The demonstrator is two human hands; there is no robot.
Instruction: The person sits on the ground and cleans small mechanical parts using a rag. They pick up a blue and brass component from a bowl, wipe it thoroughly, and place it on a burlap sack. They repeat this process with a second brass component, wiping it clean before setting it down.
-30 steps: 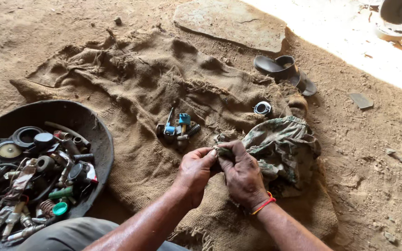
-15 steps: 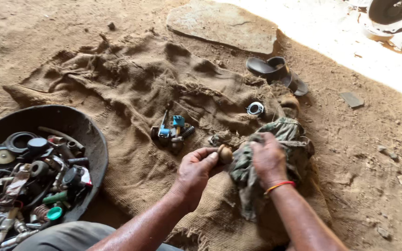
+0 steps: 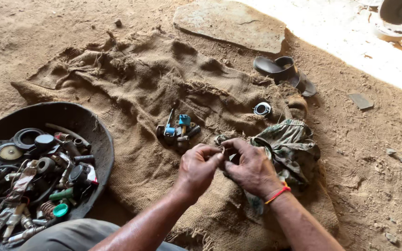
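Burlap sack (image 3: 164,83) spread on the dirt floor | black tub (image 3: 96,135) of metal parts at its left edge | patterned rag (image 3: 294,144) near its right edge | your left hand (image 3: 198,168) and right hand (image 3: 252,169) meet beside the rag, fingertips pinched on a small ring-shaped part (image 3: 222,149).

Burlap sack (image 3: 131,83): spread on the dirt floor (image 3: 373,153), under the fingers (image 3: 217,155).
Small ring (image 3: 221,149): between the fingers of left hand (image 3: 198,168) and right hand (image 3: 252,168), which touch over the sack.
Cluster of small parts (image 3: 178,130): on the sack, just beyond the fingers, slightly left.
Round cap (image 3: 262,109): on the sack, beyond and right.
Crumpled cloth (image 3: 289,146): right of the fingers, partly beneath the right hand.
Basin of parts (image 3: 75,116): far left.
Sandals (image 3: 284,72): beyond, right, off the sack.
Flat stone (image 3: 231,23): farthest beyond.
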